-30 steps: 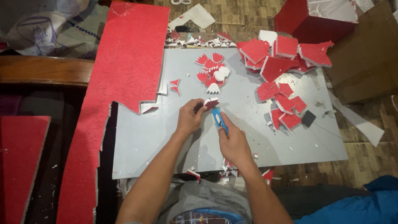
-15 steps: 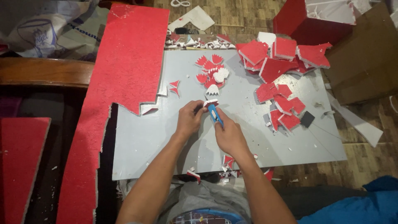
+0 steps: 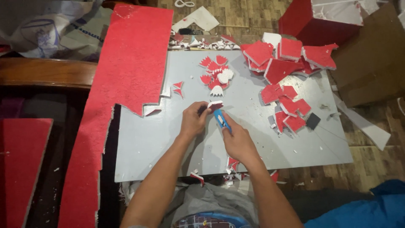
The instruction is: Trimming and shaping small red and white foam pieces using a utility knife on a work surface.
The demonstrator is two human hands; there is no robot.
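Pinching small red-and-white foam piece (image 3: 215,104) in left hand (image 3: 193,121), fingers closed round it – held flat against grey board (image 3: 168,143) for steadiness. Right hand (image 3: 238,141) wraps blue knife (image 3: 222,120), blade angled toward piece. Cut petals (image 3: 215,74) parked just above, red scraps (image 3: 287,63) piled to right – clear of cutting spot.

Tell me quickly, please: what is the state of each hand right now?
Left hand: closed, pinching a small red-and-white foam piece on the grey board.
Right hand: closed around a blue utility knife, its tip at that piece.
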